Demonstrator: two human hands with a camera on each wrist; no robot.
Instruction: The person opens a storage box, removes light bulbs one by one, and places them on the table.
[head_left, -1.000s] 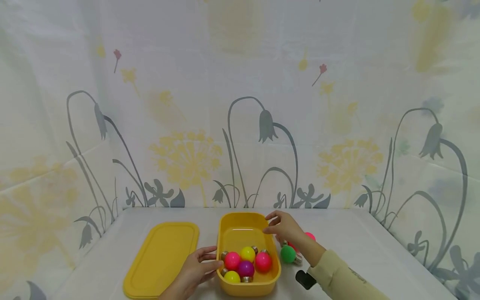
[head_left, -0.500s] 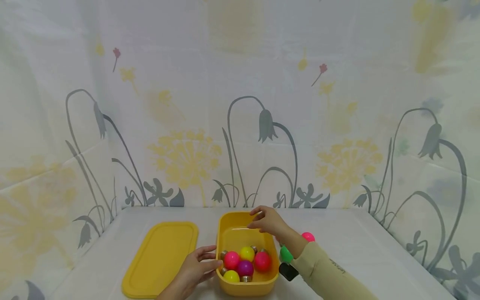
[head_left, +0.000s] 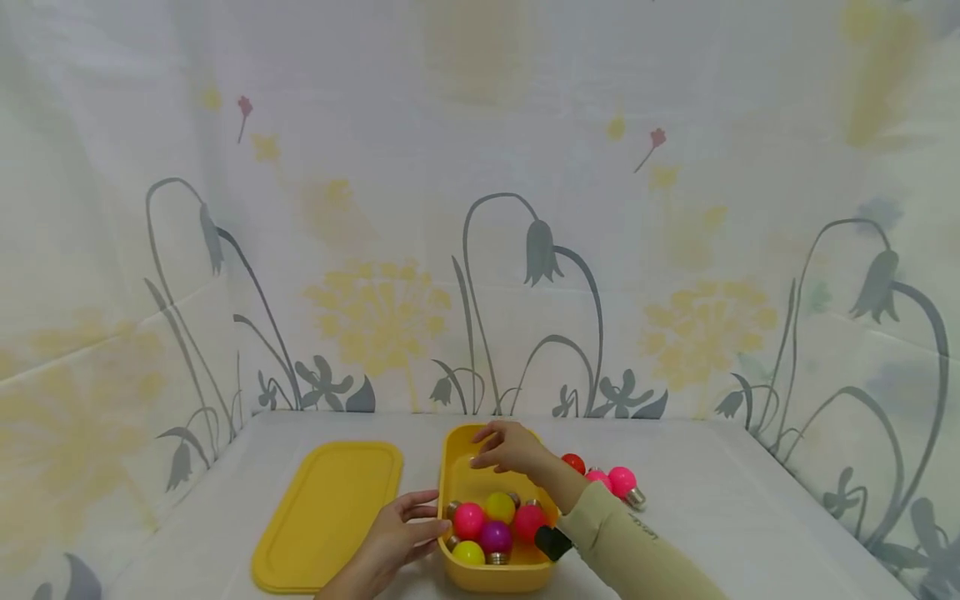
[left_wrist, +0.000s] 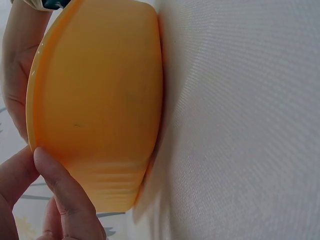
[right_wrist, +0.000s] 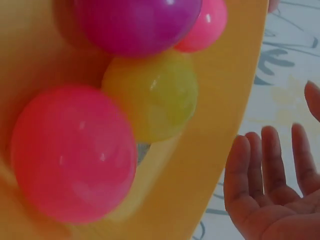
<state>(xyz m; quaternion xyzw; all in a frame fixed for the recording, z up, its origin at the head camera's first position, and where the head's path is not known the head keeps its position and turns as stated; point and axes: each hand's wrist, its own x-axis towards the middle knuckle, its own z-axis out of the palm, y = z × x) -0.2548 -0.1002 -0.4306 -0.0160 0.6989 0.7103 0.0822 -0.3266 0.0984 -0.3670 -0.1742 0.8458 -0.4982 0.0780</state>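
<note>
A yellow plastic box point(head_left: 498, 578) stands on the table. In its near half lie several coloured light bulbs: pink point(head_left: 469, 521), yellow point(head_left: 500, 507), purple point(head_left: 496, 537), another pink bulb point(right_wrist: 75, 155) and a second yellow bulb point(head_left: 468, 552). My left hand point(head_left: 390, 533) pinches the box's left rim between thumb and finger, as the left wrist view shows. Over the far half of the box hovers my right hand point(head_left: 516, 448), fingers loosely bent and holding nothing. Its sleeve and a black wrist device cover part of the box's right side.
To the left lies a flat yellow lid point(head_left: 330, 517). Right of the box, partly behind the right forearm, are a red bulb point(head_left: 573, 463) and two pink ones, one of them a pink bulb point(head_left: 622, 481) with its metal base showing. A patterned curtain point(head_left: 480, 208) closes off the back.
My right hand has moved left from the box's right rim to above its far half. The forearm now hides the green bulb and uncovers the red one. The left hand stays at the rim.
</note>
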